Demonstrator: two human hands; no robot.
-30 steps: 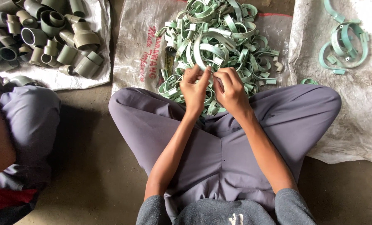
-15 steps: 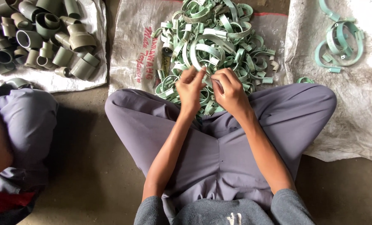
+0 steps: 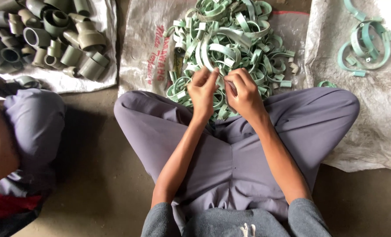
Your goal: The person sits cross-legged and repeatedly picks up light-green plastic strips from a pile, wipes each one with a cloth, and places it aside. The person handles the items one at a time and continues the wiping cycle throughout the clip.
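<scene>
I sit cross-legged in purple trousers on the floor. A heap of pale green plastic pipe clamps [image 3: 230, 39] lies on a white woven sack [image 3: 143, 48] in front of my knees. My left hand [image 3: 204, 94] and my right hand [image 3: 244, 94] meet at the near edge of the heap. Both pinch a large curved green clamp [image 3: 211, 50] that arcs up and away from my fingers. What lies under my palms is hidden.
Grey pipe fittings [image 3: 51, 35] are piled on a sack at the upper left. A few bigger teal clamps [image 3: 366, 44] rest on another sack [image 3: 371, 114] at the right. Another person's knee and arm [image 3: 11, 131] sit at the left edge.
Both hands have stayed at the near edge of the heap on the same clamp, with only small finger shifts. The camera view wobbled slightly.
</scene>
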